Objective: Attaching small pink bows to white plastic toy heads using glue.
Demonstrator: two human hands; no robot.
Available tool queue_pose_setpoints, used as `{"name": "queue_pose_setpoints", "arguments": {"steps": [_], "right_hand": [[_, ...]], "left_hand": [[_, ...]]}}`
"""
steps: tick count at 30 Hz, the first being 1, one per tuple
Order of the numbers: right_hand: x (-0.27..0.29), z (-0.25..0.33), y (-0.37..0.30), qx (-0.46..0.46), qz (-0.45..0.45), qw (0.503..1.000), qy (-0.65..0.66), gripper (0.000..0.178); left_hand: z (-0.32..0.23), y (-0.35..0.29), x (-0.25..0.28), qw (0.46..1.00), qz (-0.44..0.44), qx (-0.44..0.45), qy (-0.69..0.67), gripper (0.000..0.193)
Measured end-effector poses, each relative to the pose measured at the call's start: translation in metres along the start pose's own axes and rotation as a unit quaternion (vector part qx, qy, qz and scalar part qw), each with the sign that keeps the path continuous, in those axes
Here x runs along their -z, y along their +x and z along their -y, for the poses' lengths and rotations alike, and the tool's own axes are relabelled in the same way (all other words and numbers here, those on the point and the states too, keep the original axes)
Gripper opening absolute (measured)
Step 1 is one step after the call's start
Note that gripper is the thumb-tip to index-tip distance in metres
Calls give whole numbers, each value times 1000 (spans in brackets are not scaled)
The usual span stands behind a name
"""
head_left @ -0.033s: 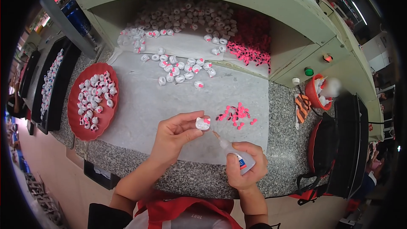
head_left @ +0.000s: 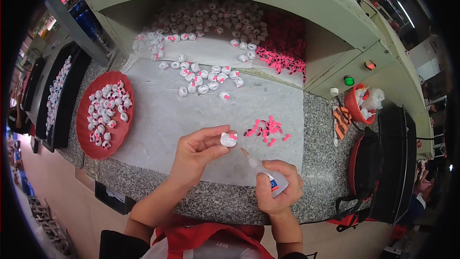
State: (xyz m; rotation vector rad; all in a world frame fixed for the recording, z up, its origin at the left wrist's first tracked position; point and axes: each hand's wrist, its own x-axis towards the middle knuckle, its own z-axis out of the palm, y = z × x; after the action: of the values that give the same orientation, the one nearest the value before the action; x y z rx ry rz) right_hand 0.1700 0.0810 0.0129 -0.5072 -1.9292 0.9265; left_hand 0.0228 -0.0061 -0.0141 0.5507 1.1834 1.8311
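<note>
Pinched between the fingertips of my left hand (head_left: 190,156) is a small white cat-head figurine (head_left: 228,139) with a pink bow. My right hand (head_left: 279,189) grips a translucent squeeze bottle (head_left: 279,178) with a narrow nozzle, tilted up and to the left. The nozzle tip (head_left: 243,151) is close to the lower right side of the figurine; whether it touches I cannot tell. Beyond the bottle lies a loose spread of small pink pieces (head_left: 270,127), some with dark faces. Farther off, several white figurines (head_left: 213,85) sit scattered on the white sheet (head_left: 158,105).
A red scalloped tray (head_left: 85,136) of figurines stands at left. Under the green shelf (head_left: 330,14) are heaps of white figurines (head_left: 211,19) and pink pieces (head_left: 282,60). At right are a red basket (head_left: 353,108) with bottles, a striped cloth (head_left: 342,122) and a black bag (head_left: 365,163).
</note>
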Motion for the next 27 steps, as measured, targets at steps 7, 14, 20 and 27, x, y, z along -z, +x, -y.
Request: {"name": "queue_pose_setpoints", "arguments": {"steps": [7,14,20,27], "right_hand": [[5,1,3,27,30,999,-11,19],[10,1,20,-335,-25,925,178,22],[4,-78,21,-412,27,887,206,31],[-20,-76,27,-217,87,951,-201,25]], "left_hand": [[1,1,0,1000,3,0,-5,38],[2,2,4,1000,-12,-7,-3,37],[2,3,2,1000,-15,15,-4,37],[4,4,2,998,-48,27,-5,37]]}}
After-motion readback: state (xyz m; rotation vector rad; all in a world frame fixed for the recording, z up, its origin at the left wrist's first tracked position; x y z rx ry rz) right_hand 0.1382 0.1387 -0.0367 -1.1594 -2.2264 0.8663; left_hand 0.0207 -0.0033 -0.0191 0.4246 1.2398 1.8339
